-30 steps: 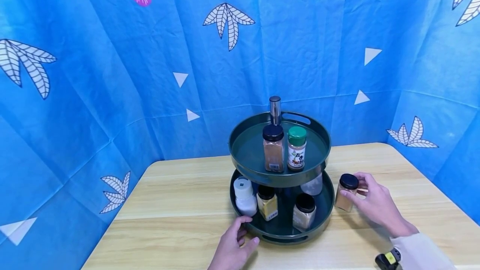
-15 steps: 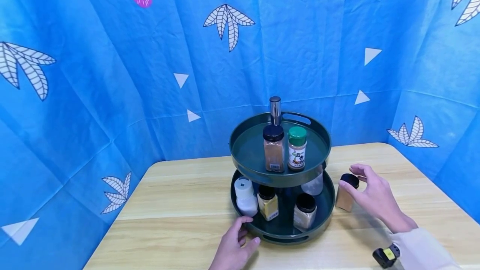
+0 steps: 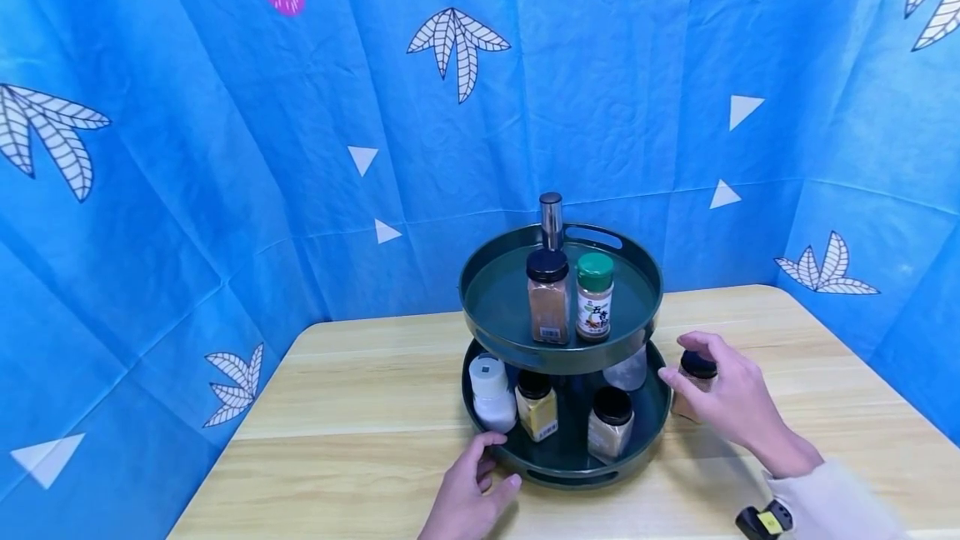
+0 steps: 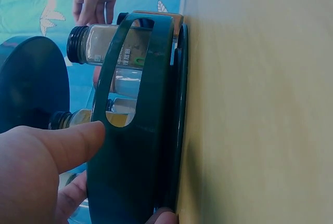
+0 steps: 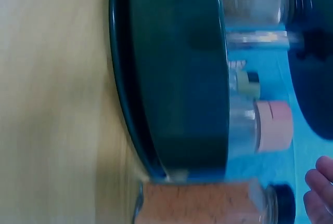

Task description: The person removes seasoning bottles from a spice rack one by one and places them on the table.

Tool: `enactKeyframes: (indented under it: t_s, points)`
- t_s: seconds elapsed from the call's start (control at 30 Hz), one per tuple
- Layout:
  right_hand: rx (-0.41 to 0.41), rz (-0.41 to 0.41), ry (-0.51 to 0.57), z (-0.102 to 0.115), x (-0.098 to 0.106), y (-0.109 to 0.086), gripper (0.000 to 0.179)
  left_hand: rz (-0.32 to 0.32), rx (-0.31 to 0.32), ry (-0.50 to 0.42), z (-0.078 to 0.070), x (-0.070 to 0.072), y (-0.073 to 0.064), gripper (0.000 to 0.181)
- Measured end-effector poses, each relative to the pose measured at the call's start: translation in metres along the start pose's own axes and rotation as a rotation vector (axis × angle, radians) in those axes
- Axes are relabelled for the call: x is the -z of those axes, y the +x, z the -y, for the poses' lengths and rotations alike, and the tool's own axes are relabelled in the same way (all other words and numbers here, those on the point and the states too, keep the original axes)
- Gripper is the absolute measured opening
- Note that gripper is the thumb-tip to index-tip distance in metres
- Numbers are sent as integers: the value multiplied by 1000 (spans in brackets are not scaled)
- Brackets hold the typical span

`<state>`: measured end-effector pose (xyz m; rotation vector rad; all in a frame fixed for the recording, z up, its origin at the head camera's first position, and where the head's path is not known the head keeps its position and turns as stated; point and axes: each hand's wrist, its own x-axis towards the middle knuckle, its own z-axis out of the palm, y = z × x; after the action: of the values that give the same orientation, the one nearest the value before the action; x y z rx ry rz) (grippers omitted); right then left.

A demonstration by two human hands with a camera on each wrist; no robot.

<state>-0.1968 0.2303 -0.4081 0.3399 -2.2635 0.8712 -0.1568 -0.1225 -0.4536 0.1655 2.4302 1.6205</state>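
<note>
A dark green two-tier round turntable (image 3: 491,348) stands on the table. My left hand (image 3: 468,490) holds the lower tier's rim at its front left; in the left wrist view the thumb (image 4: 78,141) lies against the rim wall and a finger passes behind it. Right of the turntable stands a black-capped spice jar (image 3: 697,365) of orange-brown powder, upright on the table. My right hand (image 3: 738,402) hovers beside and partly in front of it, fingers spread and holding nothing. In the right wrist view its fingertips (image 5: 320,187) are apart from the jar (image 5: 203,203).
The upper tier bears a black-capped jar (image 3: 548,298), a green-capped bottle (image 3: 595,298) and a silver cylinder (image 3: 551,219), perhaps the post. Below stand a white bottle (image 3: 491,394), a yellow-powder jar (image 3: 536,407), a pale-powder jar (image 3: 611,423) and a partly hidden clear jar (image 3: 628,372).
My right hand has let go of the black-capped jar, lifted its fingers off and shifted left toward the turntable. The jar stays where it stood. My left hand has hardly moved.
</note>
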Motion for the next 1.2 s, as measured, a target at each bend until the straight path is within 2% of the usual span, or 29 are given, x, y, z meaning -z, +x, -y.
enactKeyframes:
  t_s: [0.17, 0.43, 0.6, 0.87, 1.03, 1.2]
  points:
    - [44, 13, 41, 13, -10, -6, 47, -3, -39, 3, 1, 0, -2, 48]
    - [134, 120, 154, 28, -25, -12, 44, 2, -22, 20, 1, 1, -1, 47]
    - [88, 236, 155, 36, -31, -16, 46, -5, -60, 36, 1, 1, -2, 47]
    - [60, 384, 97, 45, -35, -18, 59, -13, -79, 54, -2, 0, -3, 49]
    - [11, 412, 59, 49, -37, -18, 67, -11, -107, 64, -1, 1, -1, 49]
    - [-41, 419, 47, 51, -39, -18, 67, -12, -117, 69, 0, 0, -2, 49]
